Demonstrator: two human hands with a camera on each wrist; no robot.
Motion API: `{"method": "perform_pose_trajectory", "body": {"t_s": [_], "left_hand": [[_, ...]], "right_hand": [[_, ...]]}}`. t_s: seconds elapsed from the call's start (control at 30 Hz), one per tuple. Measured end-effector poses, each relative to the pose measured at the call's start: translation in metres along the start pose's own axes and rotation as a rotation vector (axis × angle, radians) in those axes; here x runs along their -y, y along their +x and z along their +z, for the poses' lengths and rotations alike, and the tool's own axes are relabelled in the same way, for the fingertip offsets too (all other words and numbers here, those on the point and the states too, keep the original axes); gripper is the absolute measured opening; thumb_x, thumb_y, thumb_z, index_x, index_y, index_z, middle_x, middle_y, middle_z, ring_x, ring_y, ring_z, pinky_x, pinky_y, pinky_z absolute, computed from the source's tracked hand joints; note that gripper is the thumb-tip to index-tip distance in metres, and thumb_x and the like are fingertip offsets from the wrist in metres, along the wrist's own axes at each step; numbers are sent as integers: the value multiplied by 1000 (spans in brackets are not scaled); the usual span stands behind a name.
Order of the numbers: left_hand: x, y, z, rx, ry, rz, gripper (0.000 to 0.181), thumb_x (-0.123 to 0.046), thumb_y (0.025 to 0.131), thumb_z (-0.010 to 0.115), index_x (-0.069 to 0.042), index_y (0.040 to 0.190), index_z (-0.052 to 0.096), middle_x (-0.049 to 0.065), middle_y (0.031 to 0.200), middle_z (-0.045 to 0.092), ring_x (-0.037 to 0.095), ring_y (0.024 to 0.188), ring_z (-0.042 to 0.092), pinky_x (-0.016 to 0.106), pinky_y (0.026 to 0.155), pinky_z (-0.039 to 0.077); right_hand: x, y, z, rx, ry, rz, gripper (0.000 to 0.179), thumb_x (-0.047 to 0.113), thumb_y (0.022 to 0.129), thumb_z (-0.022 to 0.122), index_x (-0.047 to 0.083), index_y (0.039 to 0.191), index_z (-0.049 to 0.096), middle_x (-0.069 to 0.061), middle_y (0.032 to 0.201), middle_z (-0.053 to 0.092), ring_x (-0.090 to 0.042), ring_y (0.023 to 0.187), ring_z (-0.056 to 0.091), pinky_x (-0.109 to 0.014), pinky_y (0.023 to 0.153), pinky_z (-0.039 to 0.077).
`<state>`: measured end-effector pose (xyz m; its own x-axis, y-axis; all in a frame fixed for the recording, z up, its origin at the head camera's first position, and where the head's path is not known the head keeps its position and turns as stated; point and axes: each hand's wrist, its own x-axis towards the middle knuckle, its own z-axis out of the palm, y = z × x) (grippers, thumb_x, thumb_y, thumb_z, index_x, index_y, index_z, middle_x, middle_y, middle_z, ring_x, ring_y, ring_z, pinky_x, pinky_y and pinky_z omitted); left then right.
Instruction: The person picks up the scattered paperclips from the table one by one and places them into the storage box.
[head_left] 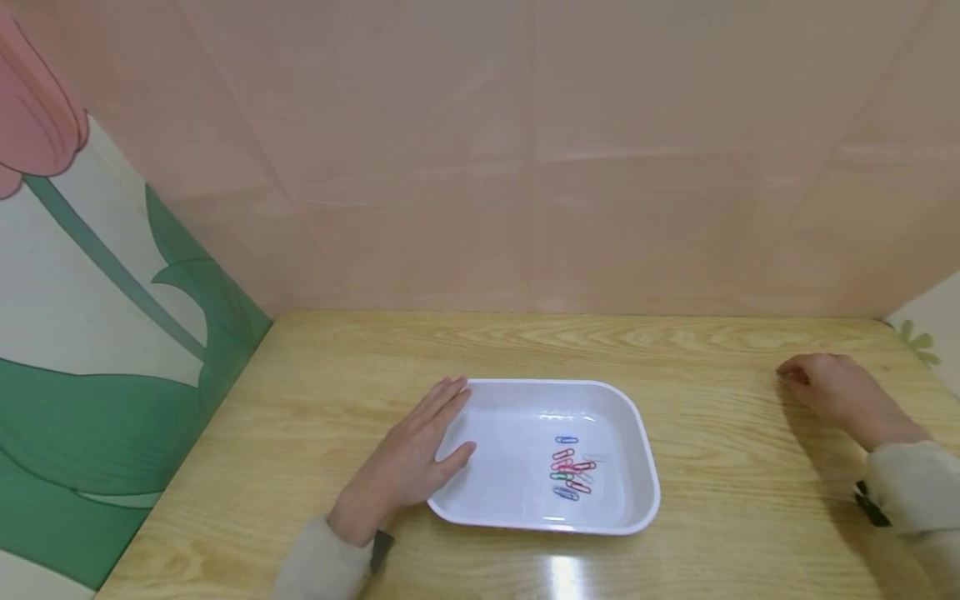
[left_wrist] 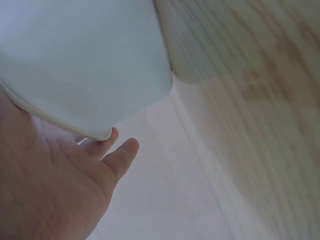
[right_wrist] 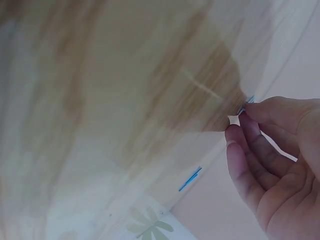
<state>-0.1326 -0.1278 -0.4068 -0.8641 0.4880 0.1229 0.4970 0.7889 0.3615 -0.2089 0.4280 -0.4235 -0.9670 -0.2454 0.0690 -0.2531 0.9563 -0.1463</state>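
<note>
A white tray [head_left: 487,527] sits on the wooden table, with several coloured paper clips [head_left: 572,475] loosely grouped in its right half: red, pink, green, blue and clear. My left hand [head_left: 408,454] rests along the tray's left rim with fingers straight and the thumb over the inside; the left wrist view shows the palm against the tray's edge [left_wrist: 65,125]. Far to the right, my right hand [head_left: 836,392] pinches a small blue paper clip [right_wrist: 249,101] between thumb and fingertip, low over the table. Another blue paper clip [right_wrist: 190,179] lies near that hand.
Behind the wooden table [head_left: 720,467] rises a pinkish covered wall [head_left: 525,167]. A panel with a painted flower [head_left: 90,275] borders the left side, and a pale panel with a green flower print [head_left: 918,342] stands at the right edge.
</note>
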Motion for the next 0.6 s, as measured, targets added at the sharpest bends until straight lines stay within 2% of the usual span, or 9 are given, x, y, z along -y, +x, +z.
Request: {"method": "perform_pose_trajectory", "body": {"t_s": [0.6], "left_hand": [[0,0,-1,2,5,-6,70,-42,99,55,-10,156,31,3,165,24,28,153,23,45,124,25]], "right_hand": [[3,3,6,-64,-44,-67,11,-3,83,68,-11,90,68,-22,81,70,-41,76,66,-56,68,55]]}}
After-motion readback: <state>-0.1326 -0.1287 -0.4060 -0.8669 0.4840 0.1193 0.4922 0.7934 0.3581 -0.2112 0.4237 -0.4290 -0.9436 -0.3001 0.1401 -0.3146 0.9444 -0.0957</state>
